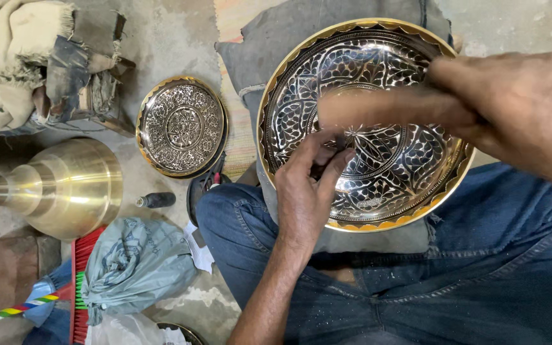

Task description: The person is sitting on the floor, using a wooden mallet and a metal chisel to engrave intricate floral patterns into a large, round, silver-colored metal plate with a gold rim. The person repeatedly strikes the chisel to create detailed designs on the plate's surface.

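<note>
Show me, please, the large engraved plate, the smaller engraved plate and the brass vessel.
large engraved plate (384, 163): head view, patterned centre.
smaller engraved plate (181, 126): head view, middle medallion.
brass vessel (71, 185): head view, rounded body.

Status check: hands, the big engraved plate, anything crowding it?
Left hand pinching a small tool on the large engraved plate. Right hand blurred above it, grip unclear. Smaller engraved plate well aside.
</note>
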Available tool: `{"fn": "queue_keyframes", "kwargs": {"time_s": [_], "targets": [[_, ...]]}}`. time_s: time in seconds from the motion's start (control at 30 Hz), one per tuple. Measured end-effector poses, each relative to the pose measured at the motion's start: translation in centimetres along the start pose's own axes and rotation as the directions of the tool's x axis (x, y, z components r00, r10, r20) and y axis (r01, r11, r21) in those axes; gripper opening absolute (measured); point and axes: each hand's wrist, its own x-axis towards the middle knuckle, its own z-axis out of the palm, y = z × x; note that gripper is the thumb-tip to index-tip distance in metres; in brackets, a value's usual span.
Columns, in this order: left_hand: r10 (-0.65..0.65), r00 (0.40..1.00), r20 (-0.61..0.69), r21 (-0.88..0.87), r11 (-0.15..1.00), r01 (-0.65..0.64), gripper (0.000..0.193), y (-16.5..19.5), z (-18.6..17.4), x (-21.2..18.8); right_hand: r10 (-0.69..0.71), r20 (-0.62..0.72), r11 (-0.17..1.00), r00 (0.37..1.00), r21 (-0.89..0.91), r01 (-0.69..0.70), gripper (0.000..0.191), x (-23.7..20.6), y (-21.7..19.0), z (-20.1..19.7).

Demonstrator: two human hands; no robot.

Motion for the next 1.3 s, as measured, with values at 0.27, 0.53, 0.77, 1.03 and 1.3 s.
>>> {"fn": "queue_keyframes", "kwargs": {"time_s": [0.27, 0.53, 0.77, 1.03, 1.3], "targets": [[-0.021, 1.000, 0.002, 0.010, 1.000, 0.021, 0.029, 0.2, -0.3, 0.1, -0.046, -0.086, 0.997, 0.995, -0.073, 0.040, 0.033, 0.3, -1.1, -1.4], [-0.015, 1.000, 0.004, -0.056, 0.998, 0.015, 0.027, 0.2, -0.3, -0.1, 0.023, 0.067, 0.973, 0.997, -0.233, -0.007, 0.038, 0.1, -1.0, -0.7], [0.059, 0.998, -0.016, -0.031, 0.998, -0.060, 0.030, -0.4, 0.0, 0.0, -0.013, -0.098, 1.000, 0.995, -0.005, 0.013, 0.047, 0.1, 0.0, 0.1], [0.061, 0.998, -0.012, -0.026, 0.998, -0.061, 0.027, -0.7, -0.1, 0.1, 0.055, 0.300, 0.989, 0.952, -0.144, -0.012, 0.028, 0.7, -0.4, -0.2], [-0.053, 0.999, 0.012, -0.033, 0.998, 0.053, 0.033, -0.3, -0.3, 0.2, -0.034, -0.042, 0.997, 0.999, -0.073, 0.031, 0.040, 0.4, 0.2, 0.7]]}}
